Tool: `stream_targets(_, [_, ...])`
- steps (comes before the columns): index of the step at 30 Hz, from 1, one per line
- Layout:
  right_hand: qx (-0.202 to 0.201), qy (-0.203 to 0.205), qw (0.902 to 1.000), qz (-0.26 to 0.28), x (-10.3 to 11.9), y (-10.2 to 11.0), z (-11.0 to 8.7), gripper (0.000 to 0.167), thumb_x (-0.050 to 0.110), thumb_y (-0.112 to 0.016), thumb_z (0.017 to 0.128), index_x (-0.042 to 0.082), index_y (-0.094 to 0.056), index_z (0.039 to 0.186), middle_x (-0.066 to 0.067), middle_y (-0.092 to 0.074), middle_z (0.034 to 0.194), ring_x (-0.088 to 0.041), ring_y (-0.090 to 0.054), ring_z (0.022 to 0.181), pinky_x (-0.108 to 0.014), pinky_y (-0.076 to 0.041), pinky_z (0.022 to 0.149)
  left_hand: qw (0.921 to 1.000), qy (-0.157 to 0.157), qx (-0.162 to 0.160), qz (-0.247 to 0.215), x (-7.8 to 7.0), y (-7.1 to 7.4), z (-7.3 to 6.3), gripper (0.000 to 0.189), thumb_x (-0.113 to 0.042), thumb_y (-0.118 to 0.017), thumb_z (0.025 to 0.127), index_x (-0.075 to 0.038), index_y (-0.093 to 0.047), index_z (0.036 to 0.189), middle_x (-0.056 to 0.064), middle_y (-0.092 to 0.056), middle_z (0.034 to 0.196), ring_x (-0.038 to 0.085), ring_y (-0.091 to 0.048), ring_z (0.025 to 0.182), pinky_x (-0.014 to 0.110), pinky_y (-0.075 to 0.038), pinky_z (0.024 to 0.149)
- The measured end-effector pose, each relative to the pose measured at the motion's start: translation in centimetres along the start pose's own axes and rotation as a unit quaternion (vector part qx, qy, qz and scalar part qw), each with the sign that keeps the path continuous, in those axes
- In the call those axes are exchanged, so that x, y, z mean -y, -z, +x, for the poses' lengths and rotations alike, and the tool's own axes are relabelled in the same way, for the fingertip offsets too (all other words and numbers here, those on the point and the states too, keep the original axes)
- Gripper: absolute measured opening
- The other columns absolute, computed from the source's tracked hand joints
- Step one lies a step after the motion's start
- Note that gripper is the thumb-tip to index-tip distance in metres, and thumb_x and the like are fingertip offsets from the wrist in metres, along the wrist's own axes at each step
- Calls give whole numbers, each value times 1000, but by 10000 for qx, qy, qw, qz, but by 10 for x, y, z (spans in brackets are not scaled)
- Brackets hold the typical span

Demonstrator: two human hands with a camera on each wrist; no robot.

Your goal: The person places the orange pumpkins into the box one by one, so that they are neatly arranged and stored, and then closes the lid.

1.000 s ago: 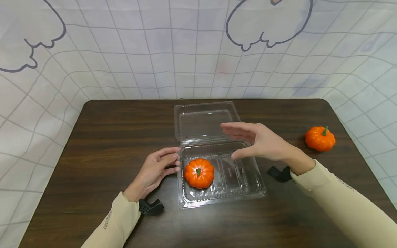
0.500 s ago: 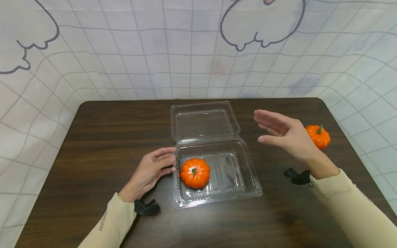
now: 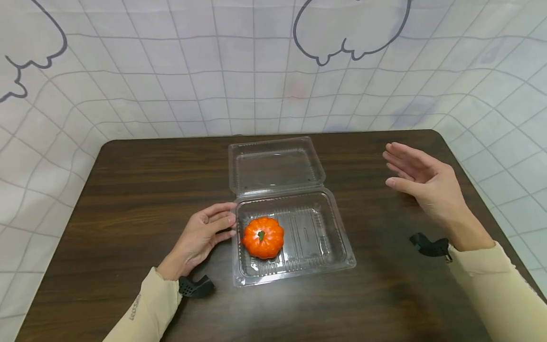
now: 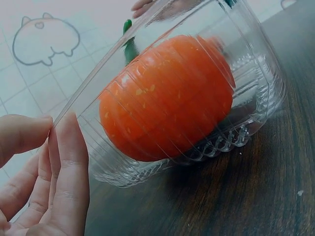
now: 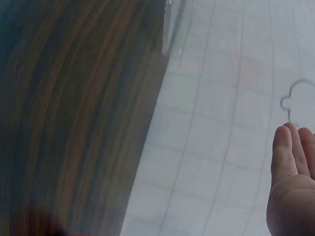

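A clear plastic clamshell box (image 3: 305, 237) lies on the table with its lid (image 3: 275, 166) folded back, away from me. In the left part of its base sits a small orange pumpkin (image 3: 262, 239) with a green stem, also seen through the clear wall as a pumpkin (image 4: 167, 98) in the left wrist view. My left hand (image 3: 201, 237) pinches the box's left rim between thumb and fingers (image 4: 69, 162). Over the right side of the table is my right hand (image 3: 431, 185), fingers straight, thumb apart, holding nothing. The second pumpkin, seen earlier there, is hidden behind that hand.
The dark wooden table (image 3: 145, 180) ends at a rounded far edge. Behind it and at both sides hangs a white cloth (image 3: 256, 71) with a grid and cartoon outlines. Each wrist wears a black strap piece (image 3: 195, 287).
From above the box my right hand has moved to the right, now covering the second pumpkin in the head view. My left hand keeps its pinch on the rim. The head view has shifted slightly.
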State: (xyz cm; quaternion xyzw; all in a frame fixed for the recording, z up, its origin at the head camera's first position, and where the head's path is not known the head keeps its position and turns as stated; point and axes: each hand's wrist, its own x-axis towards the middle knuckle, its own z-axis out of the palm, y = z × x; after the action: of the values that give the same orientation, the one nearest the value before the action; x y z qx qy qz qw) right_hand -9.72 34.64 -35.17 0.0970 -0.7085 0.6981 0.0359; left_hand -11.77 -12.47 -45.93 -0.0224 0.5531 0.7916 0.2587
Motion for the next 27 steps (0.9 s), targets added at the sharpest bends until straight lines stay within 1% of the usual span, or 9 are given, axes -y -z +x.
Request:
stream_targets(4, [-306,144,9987,371,0,14,-9,70,-26,-61,88,-4,-45,152,-3,-61,150,-10,-63,133,-21,-56,103,10000,-35,62,-20,-1,1,-2,35,-6,-70,98,-11,-62,132,-6,-73,98,8,-71,84,24,-66,81])
stream_targets(8, [-555,331,9939,889,-1,29,-15,68,-31,-54,87,-9,-43,151,-8,-63,147,-15,-66,131,-24,-55,105,10000,-44,74,32,-3,3,-5,34,-7,-70,98,-11,-62,131,-6,-73,97,8,-72,84,24,-66,81])
stream_targets(13, [-870,579,9881,1129,-3,42,-17,66,-34,-52,85,-14,-45,147,-12,-68,141,-19,-68,128,-26,-55,105,9999,-60,-25,86,-6,7,-11,33,-7,-69,99,-12,-62,131,-6,-74,96,9,-72,84,25,-66,81])
stream_targets(17, [-1163,711,9842,1131,-3,51,-20,66,-36,-53,83,-15,-46,146,-13,-69,139,-19,-69,126,-26,-57,103,9999,-74,-9,69,-6,10,-15,32,-7,-68,99,-13,-63,130,-7,-74,96,9,-72,84,25,-66,81])
stream_targets(19, [-1300,680,9842,990,-3,57,-23,66,-34,-55,83,-13,-48,146,-11,-69,139,-16,-69,126,-23,-57,101,9999,-108,41,56,-6,11,-17,31,-7,-67,100,-13,-63,130,-6,-74,97,8,-72,84,24,-66,81])
stream_targets(24, [-1634,273,9855,371,-10,67,-27,69,-25,-66,84,-1,-52,148,-1,-66,143,-7,-67,126,-12,-55,98,9998,-166,23,81,-8,14,-20,28,-7,-66,101,-15,-65,128,-6,-74,96,7,-72,84,23,-66,80])
stream_targets(27, [-1806,55,9833,200,-17,72,-29,70,-21,-70,85,3,-53,148,1,-65,145,-4,-66,127,-9,-54,97,9998,-153,6,90,-9,16,-21,28,-6,-66,101,-15,-65,128,-7,-74,96,7,-72,84,24,-66,80])
